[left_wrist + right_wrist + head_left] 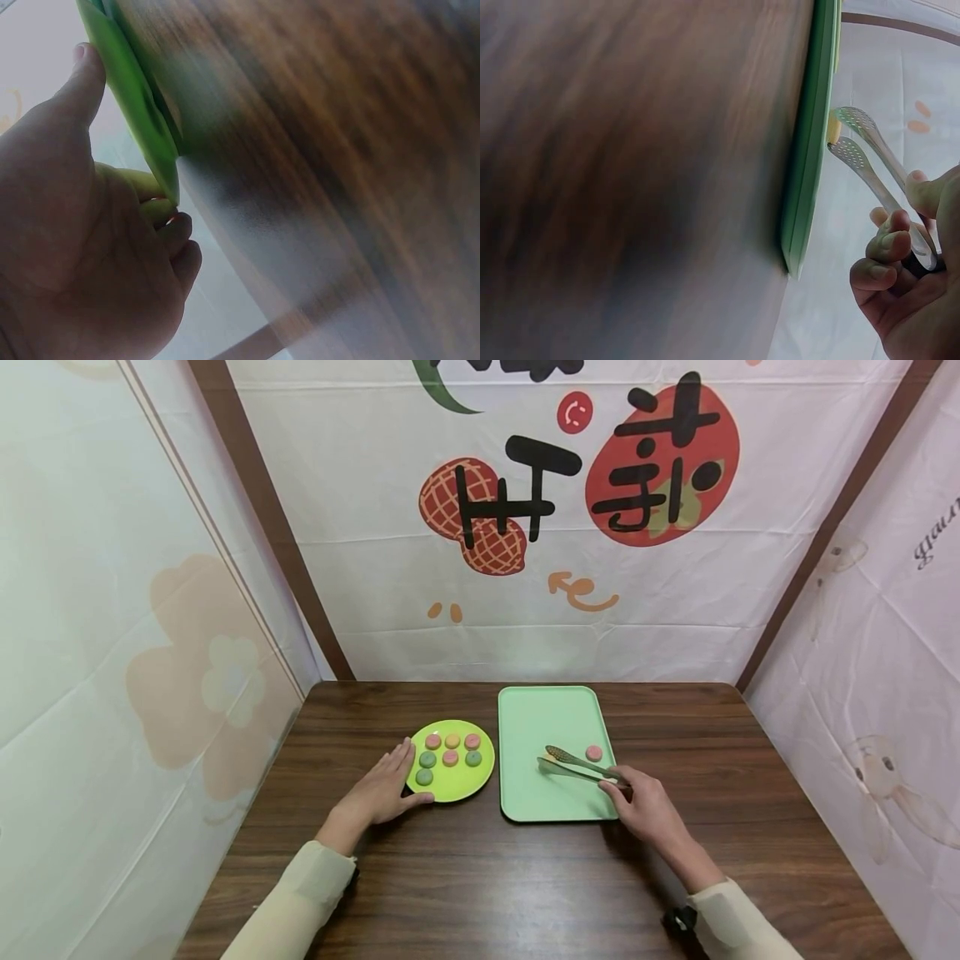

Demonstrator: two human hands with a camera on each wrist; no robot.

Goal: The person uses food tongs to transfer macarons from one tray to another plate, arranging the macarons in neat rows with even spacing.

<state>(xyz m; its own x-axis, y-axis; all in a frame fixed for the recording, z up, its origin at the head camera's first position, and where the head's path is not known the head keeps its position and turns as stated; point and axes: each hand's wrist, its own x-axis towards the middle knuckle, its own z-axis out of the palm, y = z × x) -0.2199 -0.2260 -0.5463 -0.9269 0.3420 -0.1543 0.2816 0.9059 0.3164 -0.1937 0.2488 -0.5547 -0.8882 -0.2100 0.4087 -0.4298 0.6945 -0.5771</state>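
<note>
My left hand lies along the left side of a yellow-green plate, fingers straight at its rim and thumb at the near edge. Several pink, green and yellow macarons sit on that plate. In my right hand I grip metal tongs near their closed end. Their perforated tips, slightly apart, are down at a yellow macaron on the mint-green tray. In the head view the tongs mostly cover that macaron. A pink macaron rests by the tray's right edge.
Plate and tray stand side by side on a dark wood table, a narrow gap between them. Behind the table hangs a printed white cloth, with more cloth walls at left and right.
</note>
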